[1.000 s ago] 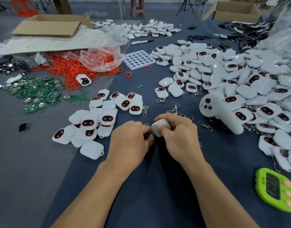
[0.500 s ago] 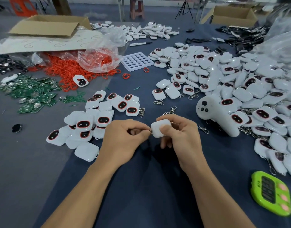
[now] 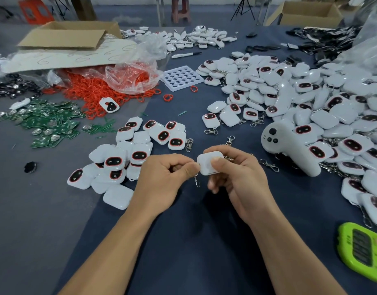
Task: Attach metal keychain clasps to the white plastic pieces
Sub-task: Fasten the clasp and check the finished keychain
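My right hand (image 3: pixel 236 177) pinches a white plastic piece (image 3: pixel 209 163) between thumb and fingers, its plain back facing up, just above the dark blue table. My left hand (image 3: pixel 162 182) is closed on a metal keychain clasp (image 3: pixel 196 181) at the piece's left edge; the clasp's hook dangles below my fingertips. Loose metal clasps (image 3: pixel 268 165) lie right of my hands. A small pile of white pieces with red-rimmed dark faces (image 3: pixel 136 154) sits to my left, and a far larger heap (image 3: pixel 311 107) spreads on the right.
A white handle-shaped tool (image 3: pixel 289 150) lies beside the big heap. A green timer (image 3: pixel 362 252) sits at the lower right. Red rings (image 3: pixel 91 92) spill from a plastic bag, green circuit boards (image 3: pixel 45 124) lie left, a white holed tray (image 3: pixel 181 78) and cardboard boxes (image 3: pixel 68 35) stand behind.
Both hands have shifted slightly left and lifted the white piece; the clasp's hook now hangs in view below my left fingertips.
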Tool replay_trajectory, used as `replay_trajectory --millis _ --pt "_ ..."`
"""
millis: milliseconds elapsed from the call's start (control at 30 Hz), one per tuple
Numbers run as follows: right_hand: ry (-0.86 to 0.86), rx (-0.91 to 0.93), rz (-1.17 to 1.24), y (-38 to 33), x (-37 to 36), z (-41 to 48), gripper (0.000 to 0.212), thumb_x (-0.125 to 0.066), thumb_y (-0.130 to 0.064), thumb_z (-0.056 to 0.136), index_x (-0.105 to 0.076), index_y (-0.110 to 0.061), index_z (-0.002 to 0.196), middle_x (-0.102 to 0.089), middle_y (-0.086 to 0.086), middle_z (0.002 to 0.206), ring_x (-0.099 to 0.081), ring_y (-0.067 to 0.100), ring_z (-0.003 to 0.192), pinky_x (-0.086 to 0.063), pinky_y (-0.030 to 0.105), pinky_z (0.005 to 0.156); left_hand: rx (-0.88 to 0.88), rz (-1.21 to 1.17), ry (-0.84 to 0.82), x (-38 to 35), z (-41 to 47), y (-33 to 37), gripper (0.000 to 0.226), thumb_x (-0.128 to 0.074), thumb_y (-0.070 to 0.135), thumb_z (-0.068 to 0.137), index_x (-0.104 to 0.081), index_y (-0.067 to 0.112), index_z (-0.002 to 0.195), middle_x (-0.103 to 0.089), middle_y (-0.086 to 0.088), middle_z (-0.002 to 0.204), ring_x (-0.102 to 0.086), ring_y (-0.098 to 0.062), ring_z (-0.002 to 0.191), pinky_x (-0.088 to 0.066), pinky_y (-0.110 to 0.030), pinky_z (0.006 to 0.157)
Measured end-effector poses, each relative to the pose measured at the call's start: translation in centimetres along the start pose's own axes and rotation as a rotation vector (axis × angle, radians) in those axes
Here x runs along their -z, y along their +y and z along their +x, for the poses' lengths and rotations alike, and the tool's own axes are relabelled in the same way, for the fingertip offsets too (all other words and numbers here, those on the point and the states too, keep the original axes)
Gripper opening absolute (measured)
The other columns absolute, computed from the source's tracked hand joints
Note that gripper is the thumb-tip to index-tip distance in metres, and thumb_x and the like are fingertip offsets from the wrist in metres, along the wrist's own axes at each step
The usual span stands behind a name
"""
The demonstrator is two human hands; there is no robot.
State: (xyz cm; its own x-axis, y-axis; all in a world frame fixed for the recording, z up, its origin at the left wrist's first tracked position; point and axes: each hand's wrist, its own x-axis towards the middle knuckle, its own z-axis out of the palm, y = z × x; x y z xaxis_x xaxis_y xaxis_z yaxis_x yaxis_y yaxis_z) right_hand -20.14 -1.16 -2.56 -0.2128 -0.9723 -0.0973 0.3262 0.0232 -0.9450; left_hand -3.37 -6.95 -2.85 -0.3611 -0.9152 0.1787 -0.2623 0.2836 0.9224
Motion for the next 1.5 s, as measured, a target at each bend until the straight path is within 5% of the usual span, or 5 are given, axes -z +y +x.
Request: replay_trajectory --millis 267,533,1067,1233,1500 --pt "0.066 -0.063 0.058 -0.1 0.4 -0.2 0.024 -0.055 0.004 0.096 -0.076 -0.008 0.098 -0.072 0.017 0.079 -0.051 0.018 0.040 -0.040 0.027 0.040 -0.353 0.420 0.154 -1.5 -1.3 0.3 0.004 -0.079 0.028 0.078 -0.077 0.025 0.077 -0.051 0.011 0.061 -0.047 -0.010 0.064 -0.037 -0.018 0.060" --pt "0.080 -0.072 -0.047 0.6 -0.3 0.0 0.018 -0.054 -0.017 0.106 -0.070 -0.011 0.101 -0.072 0.013 0.070 -0.052 0.017 0.038 -0.033 0.021 0.037 0.019 0.028 0.172 -0.9 -0.3 0.0 0.023 -0.081 0.016 0.083 -0.079 0.039 0.079 -0.051 0.018 0.054 -0.043 0.000 0.052 -0.036 -0.009 0.053" --pt "0.046 -0.060 -0.016 0.7 0.4 0.2 0.007 -0.063 -0.006 0.101 -0.069 -0.007 0.100 -0.061 0.011 0.057 -0.046 0.015 0.035 -0.034 0.021 0.038 0.072 -0.054 0.097 -0.5 0.0 -0.1 0.009 -0.068 0.034 0.081 -0.077 0.034 0.078 -0.047 0.014 0.058 -0.042 -0.003 0.057 -0.036 -0.011 0.056" --pt "-0.009 -0.079 0.002 0.6 0.8 0.2 0.006 -0.061 -0.008 0.102 -0.068 -0.007 0.102 -0.060 0.013 0.059 -0.044 0.014 0.035 -0.033 0.022 0.038 0.036 -0.047 0.034 -0.2 0.1 0.0 0.013 -0.066 0.033 0.085 -0.077 0.035 0.078 -0.051 -0.014 0.065 -0.042 -0.006 0.059 -0.037 -0.014 0.056" --pt "-0.016 -0.049 -0.036 0.6 0.6 0.1 0.010 -0.062 -0.007 0.102 -0.066 -0.013 0.095 -0.059 0.014 0.058 -0.042 0.014 0.034 -0.032 0.020 0.038 0.002 0.071 0.144 -0.3 -0.3 0.2 0.010 -0.067 0.032 0.082 -0.076 0.035 0.081 -0.056 0.000 0.063 -0.047 -0.002 0.058 -0.037 -0.014 0.058"
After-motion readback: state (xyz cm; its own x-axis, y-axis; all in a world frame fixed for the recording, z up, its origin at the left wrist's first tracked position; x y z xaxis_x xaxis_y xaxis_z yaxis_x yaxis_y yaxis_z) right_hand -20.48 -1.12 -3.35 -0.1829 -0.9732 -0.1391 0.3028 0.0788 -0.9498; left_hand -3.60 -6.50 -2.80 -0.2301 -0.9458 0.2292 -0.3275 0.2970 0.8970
